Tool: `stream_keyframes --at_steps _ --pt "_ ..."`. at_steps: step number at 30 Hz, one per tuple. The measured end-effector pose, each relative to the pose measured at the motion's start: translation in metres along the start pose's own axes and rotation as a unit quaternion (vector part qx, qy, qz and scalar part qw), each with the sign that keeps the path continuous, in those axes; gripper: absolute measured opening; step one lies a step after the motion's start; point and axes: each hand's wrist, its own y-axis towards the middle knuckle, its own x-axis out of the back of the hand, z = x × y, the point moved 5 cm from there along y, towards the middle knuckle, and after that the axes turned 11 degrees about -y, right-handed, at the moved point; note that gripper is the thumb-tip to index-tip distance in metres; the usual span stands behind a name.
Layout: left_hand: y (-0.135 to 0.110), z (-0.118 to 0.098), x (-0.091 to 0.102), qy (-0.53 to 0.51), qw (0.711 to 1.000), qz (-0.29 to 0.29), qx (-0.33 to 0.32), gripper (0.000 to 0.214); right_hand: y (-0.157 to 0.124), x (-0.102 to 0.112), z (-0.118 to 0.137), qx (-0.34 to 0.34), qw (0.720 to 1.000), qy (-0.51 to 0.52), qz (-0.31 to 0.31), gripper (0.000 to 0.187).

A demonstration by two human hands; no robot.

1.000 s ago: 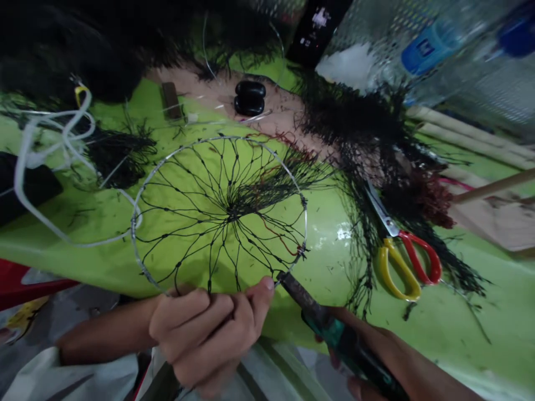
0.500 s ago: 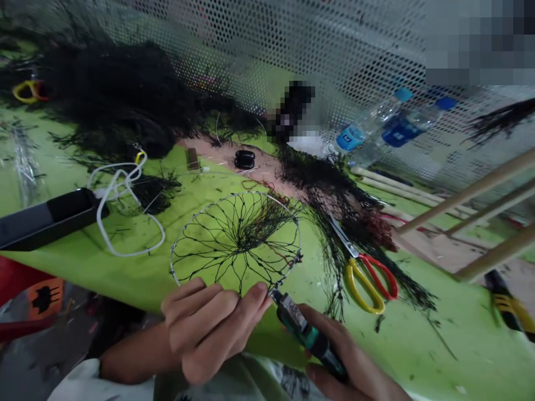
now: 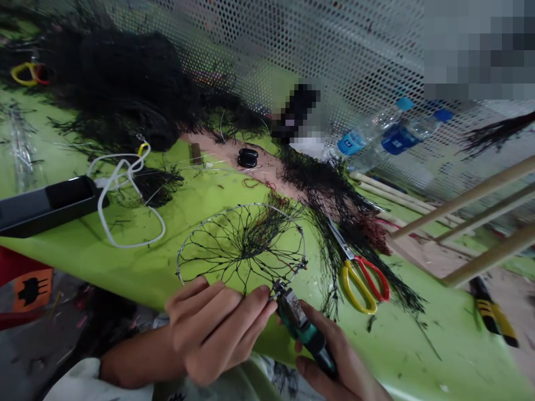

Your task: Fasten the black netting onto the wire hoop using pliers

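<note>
A thin wire hoop carries a black knotted net that gathers to a bunch at its centre. My left hand is closed, its thumb and forefinger pinching the hoop's near edge. In my right hand are pliers with green and black handles. Their jaws are at the hoop's near right edge, right beside my left fingertips; whether they grip the wire is too small to tell. Scissors with one yellow and one red handle lie just to the right, over loose black netting.
A large black net heap lies at the back left. Nearer stand a dark box and a white cord. Two water bottles lean by the perforated panel. Wooden poles and yellow-black-handled tools are at the right.
The view has shifted slightly. The hoop sits a little lower and to the right, and the pliers' head is turned more upright at its edge. Both hands keep their holds.
</note>
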Motion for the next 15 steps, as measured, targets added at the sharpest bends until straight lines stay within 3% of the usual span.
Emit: stream_keyframes --at_steps 9,15 --pt "-0.001 -0.003 -0.002 -0.044 0.996 -0.077 0.026 0.008 -0.007 -0.021 -0.014 -0.027 0.999 -0.022 -0.037 0.069" --pt "-0.002 -0.002 -0.001 -0.001 0.993 -0.101 -0.065 0.006 -0.020 -0.030 -0.029 -0.076 0.997 0.019 0.014 0.069"
